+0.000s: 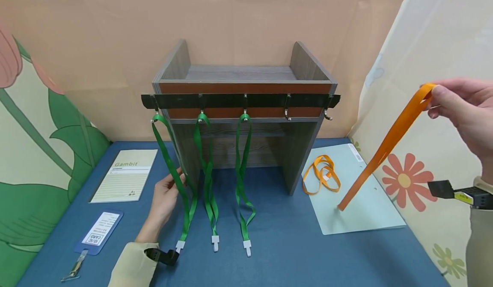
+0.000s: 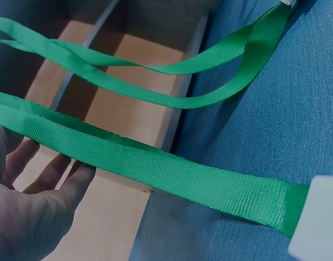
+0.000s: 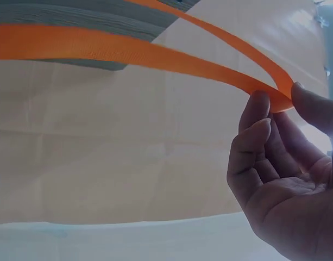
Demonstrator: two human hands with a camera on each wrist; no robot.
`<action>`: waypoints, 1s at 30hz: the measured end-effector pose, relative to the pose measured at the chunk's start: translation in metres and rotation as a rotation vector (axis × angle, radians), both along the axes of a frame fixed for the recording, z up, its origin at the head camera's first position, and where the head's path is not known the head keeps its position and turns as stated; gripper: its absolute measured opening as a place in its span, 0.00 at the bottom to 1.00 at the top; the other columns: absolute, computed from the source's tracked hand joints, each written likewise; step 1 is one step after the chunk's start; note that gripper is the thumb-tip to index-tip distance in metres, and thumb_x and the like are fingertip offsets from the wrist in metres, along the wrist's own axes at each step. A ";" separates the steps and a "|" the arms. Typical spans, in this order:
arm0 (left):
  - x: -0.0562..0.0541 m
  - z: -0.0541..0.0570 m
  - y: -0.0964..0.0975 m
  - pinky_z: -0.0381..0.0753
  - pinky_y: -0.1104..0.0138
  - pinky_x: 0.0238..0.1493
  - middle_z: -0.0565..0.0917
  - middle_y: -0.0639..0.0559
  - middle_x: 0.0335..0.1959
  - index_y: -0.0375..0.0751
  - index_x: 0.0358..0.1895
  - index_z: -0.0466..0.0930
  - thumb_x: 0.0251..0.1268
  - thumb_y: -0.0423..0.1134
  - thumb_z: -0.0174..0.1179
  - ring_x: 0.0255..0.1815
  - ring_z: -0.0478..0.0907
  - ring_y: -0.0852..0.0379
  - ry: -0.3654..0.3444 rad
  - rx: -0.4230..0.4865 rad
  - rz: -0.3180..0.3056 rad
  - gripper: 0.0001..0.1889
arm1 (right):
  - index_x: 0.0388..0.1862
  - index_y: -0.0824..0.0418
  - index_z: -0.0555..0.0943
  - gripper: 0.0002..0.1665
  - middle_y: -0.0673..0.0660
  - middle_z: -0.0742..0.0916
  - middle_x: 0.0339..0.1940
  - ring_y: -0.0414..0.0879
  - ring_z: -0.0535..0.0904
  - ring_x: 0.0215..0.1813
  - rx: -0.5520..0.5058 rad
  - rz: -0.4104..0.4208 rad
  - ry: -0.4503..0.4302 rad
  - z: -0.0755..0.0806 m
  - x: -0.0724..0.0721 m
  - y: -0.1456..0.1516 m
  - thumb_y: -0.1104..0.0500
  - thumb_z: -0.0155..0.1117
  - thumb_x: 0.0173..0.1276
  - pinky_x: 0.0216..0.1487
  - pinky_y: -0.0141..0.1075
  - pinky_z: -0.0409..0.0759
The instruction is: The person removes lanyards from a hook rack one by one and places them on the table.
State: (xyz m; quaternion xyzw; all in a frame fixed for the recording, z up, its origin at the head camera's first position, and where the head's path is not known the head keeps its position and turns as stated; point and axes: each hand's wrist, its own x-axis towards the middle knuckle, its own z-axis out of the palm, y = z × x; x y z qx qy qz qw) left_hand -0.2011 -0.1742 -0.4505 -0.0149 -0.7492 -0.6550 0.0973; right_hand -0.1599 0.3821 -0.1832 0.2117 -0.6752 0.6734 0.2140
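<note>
My right hand (image 1: 464, 109) pinches the upper loop of an orange lanyard (image 1: 389, 146) between thumb and fingertips. Its strap slants down to the left, the lower end over a pale blue folder (image 1: 358, 218). In the right wrist view, two strands of the orange strap (image 3: 171, 58) meet at the fingertips. My left hand (image 1: 163, 199) is at the left side of a grey wooden shelf (image 1: 185, 150), fingertips against its panel, beside the leftmost green lanyard (image 1: 169, 163). The left wrist view shows the fingers just under this green strap (image 2: 171, 176).
Two more green lanyards (image 1: 209, 180) (image 1: 242, 180) hang from hooks on the black rail (image 1: 265, 101); two hooks at right are bare. A second orange lanyard (image 1: 321, 176) lies coiled on the folder. At left lie a notepad (image 1: 125, 176) and a blue badge holder (image 1: 100, 231).
</note>
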 end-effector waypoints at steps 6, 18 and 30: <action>0.001 0.001 0.001 0.76 0.74 0.43 0.74 0.39 0.60 0.29 0.62 0.72 0.72 0.38 0.54 0.45 0.77 0.66 0.004 0.007 0.001 0.20 | 0.47 0.79 0.78 0.12 0.63 0.84 0.31 0.48 0.76 0.27 0.037 0.070 -0.019 -0.011 0.003 0.008 0.76 0.50 0.69 0.27 0.27 0.75; 0.000 0.000 0.000 0.76 0.74 0.44 0.73 0.40 0.62 0.29 0.61 0.73 0.72 0.40 0.54 0.47 0.76 0.66 0.007 -0.001 -0.002 0.21 | 0.47 0.79 0.77 0.11 0.61 0.83 0.27 0.47 0.74 0.29 0.208 0.159 -0.223 -0.047 0.003 0.017 0.76 0.48 0.71 0.32 0.29 0.75; 0.000 -0.001 0.000 0.77 0.70 0.46 0.73 0.37 0.61 0.28 0.62 0.72 0.73 0.40 0.53 0.48 0.76 0.66 0.018 0.005 0.000 0.22 | 0.52 0.79 0.75 0.17 0.62 0.84 0.34 0.47 0.78 0.33 0.164 0.430 -0.335 -0.093 -0.005 0.020 0.77 0.39 0.74 0.37 0.31 0.78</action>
